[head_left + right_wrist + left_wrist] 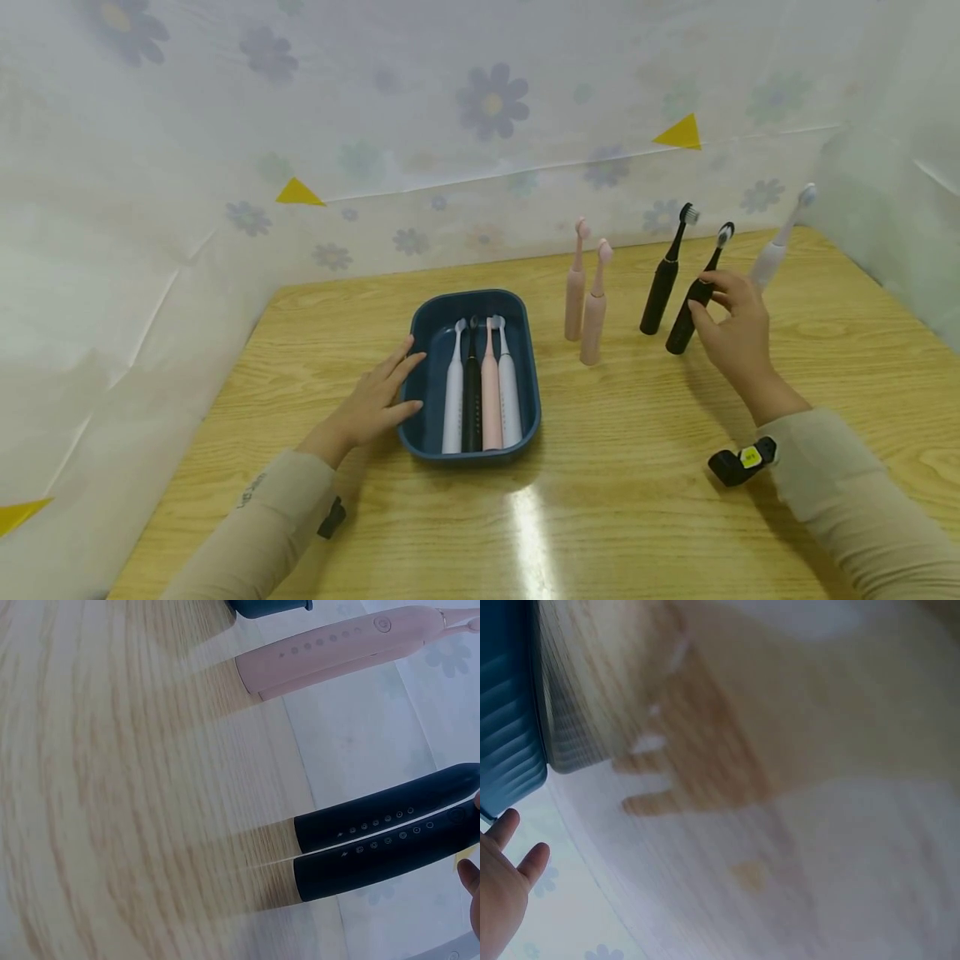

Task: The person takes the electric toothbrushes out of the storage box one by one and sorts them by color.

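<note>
Two black electric toothbrushes stand upright on the table at the right. My right hand (738, 325) holds the nearer black electric toothbrush (682, 325) by its upper handle, between thumb and fingers. Just behind it is the other black electric toothbrush (660, 296). At the left wall of a blue tray (531, 367), my left hand (378, 396) has its fingers spread over the rim. Inside the tray lie a black toothbrush (472, 408), a pink toothbrush (491, 408) and two white ones, side by side, heads toward the back.
Two pink toothbrushes (592, 333) stand between the tray and the black pair. A white toothbrush (768, 262) stands beyond my right hand, partly hidden by it. The wooden table (600, 500) ends at a flower-patterned sheet (420, 217) along the back.
</note>
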